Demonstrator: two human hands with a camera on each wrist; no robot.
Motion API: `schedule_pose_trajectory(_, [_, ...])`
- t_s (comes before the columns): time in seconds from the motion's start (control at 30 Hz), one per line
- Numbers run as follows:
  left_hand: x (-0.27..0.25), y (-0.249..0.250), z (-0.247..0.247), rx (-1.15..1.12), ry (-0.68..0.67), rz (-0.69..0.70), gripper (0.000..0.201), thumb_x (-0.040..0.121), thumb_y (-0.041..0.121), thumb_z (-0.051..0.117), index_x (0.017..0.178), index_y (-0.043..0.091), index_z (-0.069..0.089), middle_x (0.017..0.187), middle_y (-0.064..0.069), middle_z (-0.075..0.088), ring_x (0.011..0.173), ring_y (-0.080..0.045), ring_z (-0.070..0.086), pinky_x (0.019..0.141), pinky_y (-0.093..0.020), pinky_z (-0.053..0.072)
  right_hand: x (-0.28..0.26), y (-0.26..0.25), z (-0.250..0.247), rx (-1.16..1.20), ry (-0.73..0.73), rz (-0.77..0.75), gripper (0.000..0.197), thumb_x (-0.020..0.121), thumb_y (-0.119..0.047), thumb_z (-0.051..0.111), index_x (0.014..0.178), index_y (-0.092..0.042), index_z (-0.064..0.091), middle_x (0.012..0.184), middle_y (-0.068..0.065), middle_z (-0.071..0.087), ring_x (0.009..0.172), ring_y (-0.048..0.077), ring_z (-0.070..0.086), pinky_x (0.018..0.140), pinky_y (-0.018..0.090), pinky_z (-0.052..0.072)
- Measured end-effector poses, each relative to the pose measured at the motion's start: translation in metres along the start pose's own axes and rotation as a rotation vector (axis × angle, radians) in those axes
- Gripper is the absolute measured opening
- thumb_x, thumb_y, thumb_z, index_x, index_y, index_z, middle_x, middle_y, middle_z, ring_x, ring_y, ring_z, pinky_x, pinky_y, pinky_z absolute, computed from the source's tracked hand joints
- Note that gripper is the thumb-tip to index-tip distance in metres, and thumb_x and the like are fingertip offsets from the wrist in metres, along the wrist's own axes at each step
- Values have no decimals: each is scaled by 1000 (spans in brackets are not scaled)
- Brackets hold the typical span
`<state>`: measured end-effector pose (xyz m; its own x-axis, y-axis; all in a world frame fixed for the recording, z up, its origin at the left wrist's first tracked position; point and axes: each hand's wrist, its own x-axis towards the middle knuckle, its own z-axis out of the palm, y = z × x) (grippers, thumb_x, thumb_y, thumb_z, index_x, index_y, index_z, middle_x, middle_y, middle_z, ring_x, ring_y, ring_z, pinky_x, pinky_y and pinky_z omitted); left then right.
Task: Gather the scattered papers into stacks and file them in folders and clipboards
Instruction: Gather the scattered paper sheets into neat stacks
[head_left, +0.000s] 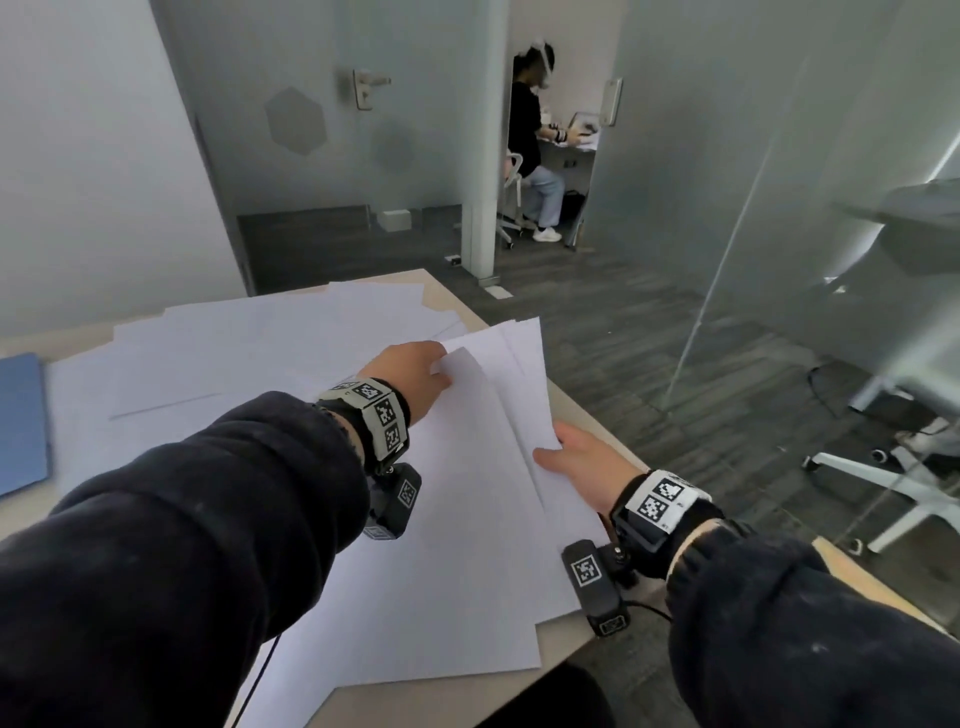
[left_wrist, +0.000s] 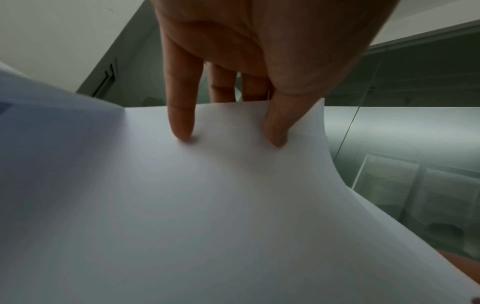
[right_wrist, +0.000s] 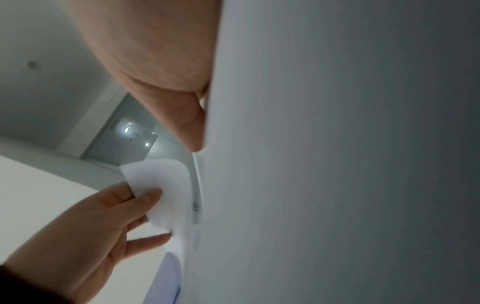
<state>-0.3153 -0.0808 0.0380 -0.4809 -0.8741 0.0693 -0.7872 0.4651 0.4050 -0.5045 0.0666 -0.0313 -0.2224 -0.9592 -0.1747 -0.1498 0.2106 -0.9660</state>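
Observation:
A loose bundle of white papers (head_left: 483, 467) is lifted at the desk's right edge, held by both hands. My left hand (head_left: 410, 376) pinches the far left corner of the top sheet (left_wrist: 233, 185), with thumb and little finger on its near face and the other fingers behind it. My right hand (head_left: 576, 462) grips the bundle's right edge, thumb on top; in the right wrist view the papers (right_wrist: 337, 164) fill the right side. More white sheets (head_left: 249, 353) lie scattered over the desk. A blue folder (head_left: 21, 421) lies at the far left.
The beige desk (head_left: 587, 421) ends just right of my hands, with dark floor beyond. A glass partition (head_left: 779, 208) and an office chair's white base (head_left: 893, 483) stand to the right. Another person sits at a desk (head_left: 535, 150) in the far room.

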Motion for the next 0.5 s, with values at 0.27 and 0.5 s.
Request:
schedule_pose_trajectory(0.27, [-2,30,10,-4,47,5,25,96,35,50,117,26,60,114,1,65,98,-24,60,81,-32,48,-6,-4,4,-101,-62,22,28,92,-39,69,112,-20,68,105,1,77,97,23,74,95,44,56])
schedule_pose_trajectory(0.5, [-24,-4,-2,-161,37,98,53,94,39,60,143,32,41,148,7,44,133,-17,45,106,-30,34,8,7,5,-131,-1,10,35,72,-26,69,106,-17,72,103,3,78,98,28,73,98,50,54])
